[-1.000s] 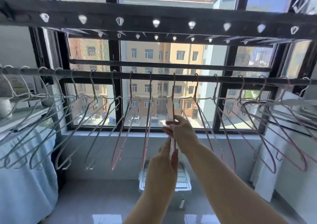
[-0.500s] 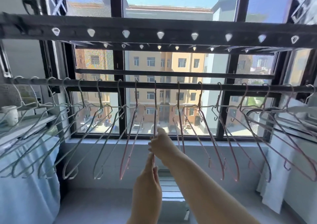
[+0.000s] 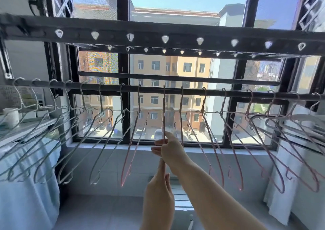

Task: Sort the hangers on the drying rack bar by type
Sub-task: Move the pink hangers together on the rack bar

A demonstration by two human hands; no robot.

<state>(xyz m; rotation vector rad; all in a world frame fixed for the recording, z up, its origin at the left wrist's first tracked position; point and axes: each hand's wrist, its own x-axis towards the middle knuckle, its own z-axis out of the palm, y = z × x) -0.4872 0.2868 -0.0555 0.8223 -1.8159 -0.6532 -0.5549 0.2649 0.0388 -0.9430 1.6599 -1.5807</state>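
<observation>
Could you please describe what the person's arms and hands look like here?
The left hand and right hand are ungloved. Both forearms are bare to the frame edge, with no sleeves in view. No ring, watch or bracelet shows.

no legible text, labels or numbers anywhere

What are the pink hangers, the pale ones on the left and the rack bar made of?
Pink hangers: thin wire, probably metal with a smooth pink plastic coating; slim, even section, tight bends. Pale hangers: same wire build, grey-blue coating. Rack bar: dark round tube, likely painted or coated metal, matte; exact metal unclear.
</observation>
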